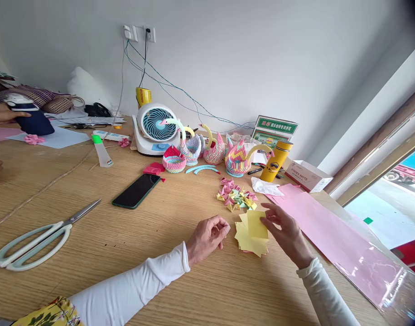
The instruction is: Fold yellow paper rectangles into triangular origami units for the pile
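A loose stack of yellow paper squares [250, 242] lies on the wooden table [132, 244] in front of me. My right hand [285, 233] rests on the stack's right side, its fingers pinching the top yellow sheet [257, 224] and lifting its edge. My left hand [209, 236] sits just left of the stack with fingers curled, holding nothing that I can see. Behind the stack is a pile of small folded paper pieces [235, 195] in pink, yellow and green.
Several paper swans [207, 151] stand before a small fan [155, 127]. A phone [137, 190] and scissors [37, 237] lie at left, a pink sheet [330, 235] at right. A yellow bottle [277, 160] and sticky-note box [307, 175] stand behind. Another person's hands [2, 115] are far left.
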A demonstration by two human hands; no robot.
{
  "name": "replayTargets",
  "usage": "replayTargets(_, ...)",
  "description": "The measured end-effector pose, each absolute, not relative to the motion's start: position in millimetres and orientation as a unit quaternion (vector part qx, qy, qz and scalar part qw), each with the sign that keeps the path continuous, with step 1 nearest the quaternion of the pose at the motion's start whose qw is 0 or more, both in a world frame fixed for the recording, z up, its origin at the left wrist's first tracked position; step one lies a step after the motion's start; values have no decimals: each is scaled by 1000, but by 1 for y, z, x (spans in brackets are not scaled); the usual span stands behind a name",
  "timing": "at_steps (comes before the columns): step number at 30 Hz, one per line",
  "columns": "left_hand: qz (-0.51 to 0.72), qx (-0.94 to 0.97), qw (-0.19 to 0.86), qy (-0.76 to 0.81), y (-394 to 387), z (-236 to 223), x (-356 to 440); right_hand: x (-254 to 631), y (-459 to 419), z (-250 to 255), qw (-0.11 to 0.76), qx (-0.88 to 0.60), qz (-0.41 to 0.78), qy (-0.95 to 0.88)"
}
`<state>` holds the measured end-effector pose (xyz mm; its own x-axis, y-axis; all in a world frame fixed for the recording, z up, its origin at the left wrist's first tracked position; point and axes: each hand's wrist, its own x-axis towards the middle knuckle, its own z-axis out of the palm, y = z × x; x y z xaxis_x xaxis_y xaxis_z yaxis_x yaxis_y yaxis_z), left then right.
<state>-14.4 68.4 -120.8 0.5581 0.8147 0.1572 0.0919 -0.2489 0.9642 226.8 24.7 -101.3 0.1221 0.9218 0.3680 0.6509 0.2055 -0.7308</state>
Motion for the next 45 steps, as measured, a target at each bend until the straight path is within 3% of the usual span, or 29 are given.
replayTargets(4, 359, 702, 526, 318, 66, -116, -15, 204, 18, -92, 418, -556, 237, -679)
replayTargets(11, 353, 746, 492, 277, 66, -120, -14, 171, 17, -109, 400, -516, 270, -707)
replayTargets(21, 429, 699, 460, 341, 70, -114, -14, 167, 17, -115, 410, -569, 337, -628)
replayTargets(29, 392, 660, 583, 267, 70, -121, -13, 163, 18, -113, 466, -538, 437, -551)
replayTargets(45, 412, 633, 606, 249, 71, -113, -18, 163, 14, -107, 527, -445, 520, -504)
